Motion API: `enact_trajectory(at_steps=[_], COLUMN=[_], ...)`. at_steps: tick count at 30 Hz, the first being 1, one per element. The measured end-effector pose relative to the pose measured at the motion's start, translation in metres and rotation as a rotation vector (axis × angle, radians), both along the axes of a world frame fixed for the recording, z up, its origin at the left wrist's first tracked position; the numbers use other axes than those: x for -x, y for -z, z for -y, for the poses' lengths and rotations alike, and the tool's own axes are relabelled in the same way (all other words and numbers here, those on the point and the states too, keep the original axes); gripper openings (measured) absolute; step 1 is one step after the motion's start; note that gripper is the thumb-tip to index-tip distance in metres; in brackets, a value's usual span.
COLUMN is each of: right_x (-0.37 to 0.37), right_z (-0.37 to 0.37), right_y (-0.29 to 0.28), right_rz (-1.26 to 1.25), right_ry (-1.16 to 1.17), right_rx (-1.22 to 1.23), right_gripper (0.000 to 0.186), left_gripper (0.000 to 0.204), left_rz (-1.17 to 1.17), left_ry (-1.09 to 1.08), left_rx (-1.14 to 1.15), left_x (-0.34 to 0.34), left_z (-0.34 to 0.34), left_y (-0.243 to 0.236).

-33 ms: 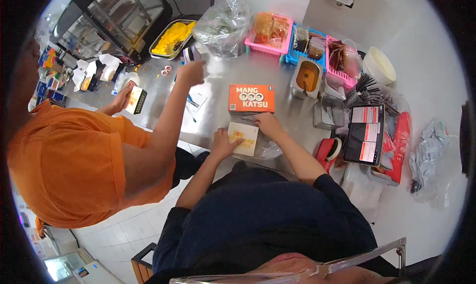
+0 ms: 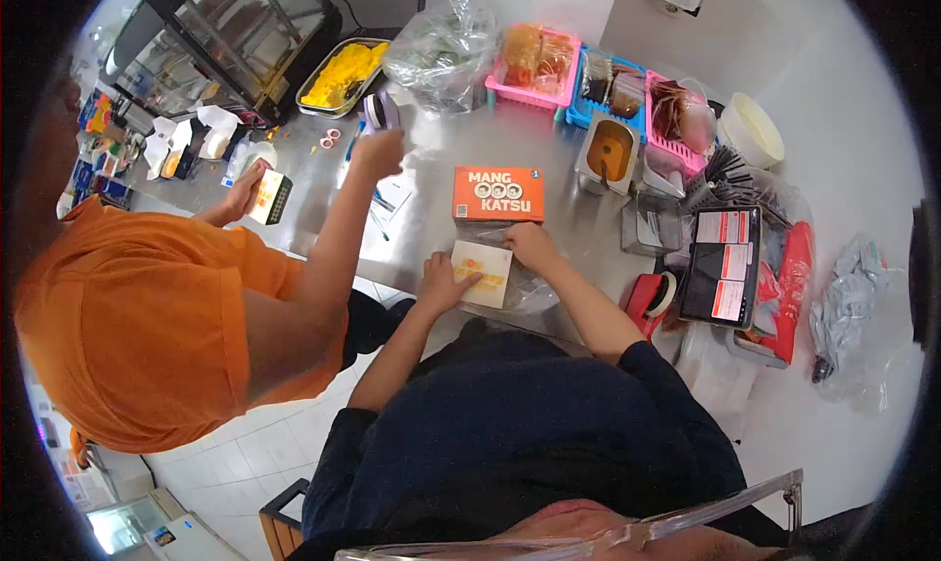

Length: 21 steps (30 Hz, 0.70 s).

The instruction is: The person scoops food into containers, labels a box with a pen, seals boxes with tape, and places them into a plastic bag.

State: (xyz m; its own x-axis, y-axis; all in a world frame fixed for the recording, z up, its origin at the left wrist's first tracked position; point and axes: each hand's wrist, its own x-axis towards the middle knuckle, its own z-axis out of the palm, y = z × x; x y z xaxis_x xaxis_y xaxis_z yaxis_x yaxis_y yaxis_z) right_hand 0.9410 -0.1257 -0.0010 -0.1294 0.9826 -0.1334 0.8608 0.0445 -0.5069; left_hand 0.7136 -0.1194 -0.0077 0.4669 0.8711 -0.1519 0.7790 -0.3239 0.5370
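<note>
A small white box point(image 2: 480, 275) with yellow-orange print lies on the steel counter near its front edge. My left hand point(image 2: 446, 285) holds it by its left side, thumb over the top. Clear plastic bag film point(image 2: 535, 294) spreads under and to the right of the box. At the box's far right corner, my right hand point(image 2: 531, 247) is closed on the film, its fingertips bent in. Just beyond stands an orange box point(image 2: 498, 195) with white lettering, near my right fingers.
A co-worker in an orange shirt point(image 2: 147, 316) stands close at my left, one hand holding a similar box point(image 2: 269, 197). Baskets of packets point(image 2: 534, 93), a sauce pan point(image 2: 606, 155), a tablet point(image 2: 721, 265) and a red tape dispenser point(image 2: 649, 304) stand to the far side and right.
The co-worker's raised hand has shifted slightly downward, showing more of the roll behind it. My hands and the white box look the same.
</note>
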Motion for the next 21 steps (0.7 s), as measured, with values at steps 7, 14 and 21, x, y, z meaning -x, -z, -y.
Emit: enact_trajectory(at_steps=[7, 14, 21], right_x=[-0.013, -0.020, -0.050], right_z=[0.014, 0.107, 0.131], right_y=[0.013, 0.011, 0.037], right_rz=[-0.349, 0.010, -0.892], right_ry=[-0.094, 0.541, 0.738], right_rx=[-0.344, -0.447, 0.039], right_gripper=[0.023, 0.036, 0.052], left_gripper=[0.065, 0.053, 0.050], left_rz=[0.200, 0.252, 0.285], left_ry=[-0.061, -0.134, -0.193], left_rx=[-0.026, -0.068, -0.123], left_x=[0.005, 0.002, 0.006], left_z=[0.000, 0.002, 0.007], left_y=[0.006, 0.002, 0.004])
